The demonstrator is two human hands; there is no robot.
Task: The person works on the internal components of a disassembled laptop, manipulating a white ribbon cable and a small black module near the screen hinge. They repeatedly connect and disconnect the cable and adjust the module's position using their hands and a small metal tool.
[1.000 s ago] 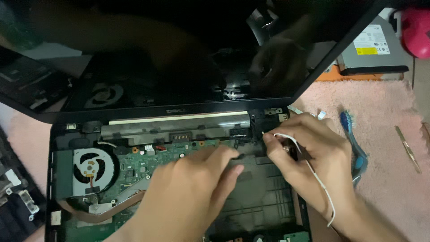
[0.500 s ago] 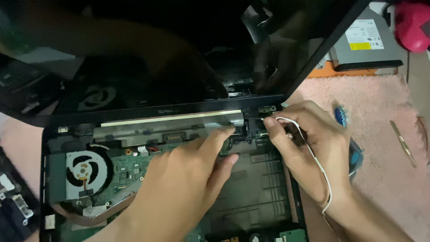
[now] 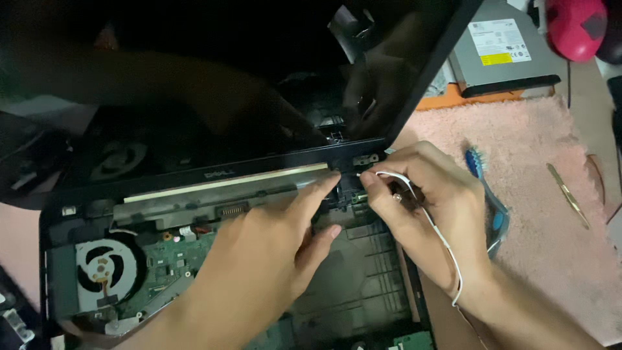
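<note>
An opened laptop (image 3: 214,214) fills most of the head view: its dark screen (image 3: 194,84) stands up at the back and reflects the hands, and its base lies without the top cover, so the inner parts are visible. Under the right side of the laptop lies a pink fluffy mat (image 3: 538,188). Behind the mat, at the top right, there is a flat grey optical drive (image 3: 502,48) with a label, and beside it a round pink object (image 3: 576,26). Inside the base, at the left, sits a round cooling fan (image 3: 103,269) next to a green circuit board (image 3: 172,259), and the right half is an empty black plastic bay (image 3: 363,285). The left hand (image 3: 259,272) comes from the bottom of the view, palm down over the base, with the forearm pointing up and right; its fingers are stretched, not closed into a fist, and the index finger tip touches the area of the right hinge (image 3: 346,188). The right hand (image 3: 431,207) comes from the lower right with a bent wrist; its fingers are curled together and pinch a thin white cable (image 3: 440,236) near the hinge, and this cable runs back over the hand to the wrist. On the mat, just beside the right hand, lies a blue toothbrush (image 3: 489,201), and further right a thin golden metal tool (image 3: 569,194).
</note>
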